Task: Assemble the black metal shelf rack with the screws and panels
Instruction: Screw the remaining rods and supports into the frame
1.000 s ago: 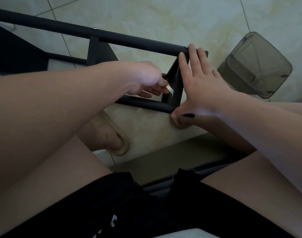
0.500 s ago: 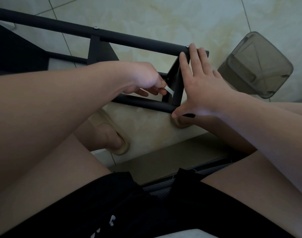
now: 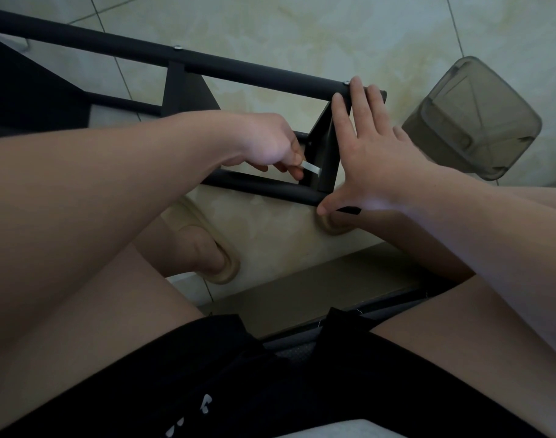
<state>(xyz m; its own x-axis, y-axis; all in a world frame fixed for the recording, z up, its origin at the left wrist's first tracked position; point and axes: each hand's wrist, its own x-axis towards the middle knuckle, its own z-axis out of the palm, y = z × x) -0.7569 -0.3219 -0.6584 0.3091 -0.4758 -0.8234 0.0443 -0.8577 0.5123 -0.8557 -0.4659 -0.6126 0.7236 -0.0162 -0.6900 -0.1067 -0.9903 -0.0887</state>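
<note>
The black metal shelf rack [image 3: 254, 72] lies on its side on the tiled floor, its long tubes running from upper left to centre. A black end panel [image 3: 322, 143] stands between the upper tube and the lower tube [image 3: 270, 186]. My right hand [image 3: 370, 153] lies flat with spread fingers against that panel, thumb on the lower tube. My left hand [image 3: 270, 142] is closed around a small flat silver tool [image 3: 311, 168], whose tip sits at the panel's inner lower corner. A screw head [image 3: 345, 83] shows on the upper tube by my right fingertips.
A translucent grey plastic container [image 3: 472, 121] stands on the floor at the right. My bare legs and feet in beige slippers [image 3: 219, 263] are under the rack. Another black panel [image 3: 26, 90] of the rack fills the left edge. A screw [image 3: 176, 48] sits mid-tube.
My left hand has drawn slightly back to the left, and the silver tool now shows more clearly at the panel's lower corner. My right hand has stayed pressed on the panel.
</note>
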